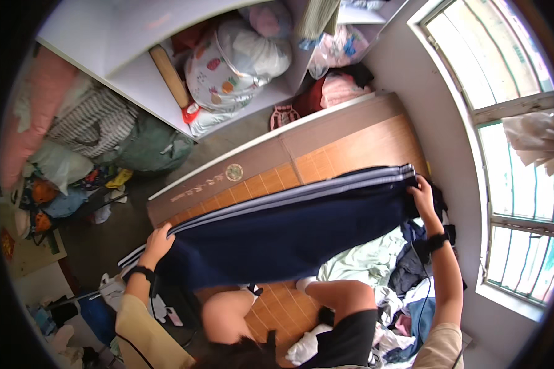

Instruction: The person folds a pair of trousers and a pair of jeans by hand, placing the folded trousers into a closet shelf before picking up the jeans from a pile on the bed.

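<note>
Stretched between my hands is a pair of navy track pants (271, 230) with white stripes along the far edge. My left hand (159, 242) grips the cloth at its left part, and some striped fabric hangs past it. At the other end, my right hand (421, 195) is closed on the right edge of the pants. The pants are held taut above my legs, and they hide part of the wood-patterned mat below. Both wrists wear black bands with thin cables.
A pile of clothes (375, 264) lies at the right by my leg. A brown-bordered mat (351, 147) spreads ahead. Shelves with a fruit-print bag (215, 71) stand beyond it. Bags (92, 120) heap at the left, and a barred window (514, 166) fills the right wall.
</note>
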`<state>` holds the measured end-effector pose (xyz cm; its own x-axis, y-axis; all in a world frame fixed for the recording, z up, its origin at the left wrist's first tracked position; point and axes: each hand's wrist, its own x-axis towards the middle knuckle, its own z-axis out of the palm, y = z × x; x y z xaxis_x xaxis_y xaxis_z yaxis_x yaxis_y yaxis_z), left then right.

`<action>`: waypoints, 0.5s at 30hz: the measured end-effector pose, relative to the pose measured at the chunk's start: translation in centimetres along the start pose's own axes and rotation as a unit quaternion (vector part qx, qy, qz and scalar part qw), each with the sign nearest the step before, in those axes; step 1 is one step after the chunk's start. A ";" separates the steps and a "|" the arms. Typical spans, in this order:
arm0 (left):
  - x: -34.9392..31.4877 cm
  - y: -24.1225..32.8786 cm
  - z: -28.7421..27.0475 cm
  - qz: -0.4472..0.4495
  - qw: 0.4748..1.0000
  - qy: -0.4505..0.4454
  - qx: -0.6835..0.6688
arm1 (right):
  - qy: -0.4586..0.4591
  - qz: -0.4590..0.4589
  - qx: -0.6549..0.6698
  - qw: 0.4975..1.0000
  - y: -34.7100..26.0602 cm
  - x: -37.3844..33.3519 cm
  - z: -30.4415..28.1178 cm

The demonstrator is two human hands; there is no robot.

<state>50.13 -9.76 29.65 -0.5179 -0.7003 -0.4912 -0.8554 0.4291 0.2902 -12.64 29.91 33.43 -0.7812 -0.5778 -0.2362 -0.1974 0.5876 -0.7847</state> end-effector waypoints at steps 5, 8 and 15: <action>14.7 -0.4 14.4 0.057 0.996 -0.067 -0.025 | 0.132 -0.005 -0.275 0.952 17.2 10.0 8.7; 20.3 -0.5 19.5 0.190 0.980 0.062 0.024 | 0.212 -0.035 -0.342 0.915 22.4 14.3 10.9; 16.1 -5.0 19.1 0.117 0.989 0.055 0.066 | 0.164 0.057 -0.416 0.893 24.4 15.9 10.8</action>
<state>46.19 -12.34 4.60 -0.7062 -0.6272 -0.3284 -0.7066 0.6534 0.2716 -23.52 28.92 4.33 -0.9283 -0.3718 0.0002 -0.3716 0.9277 -0.0362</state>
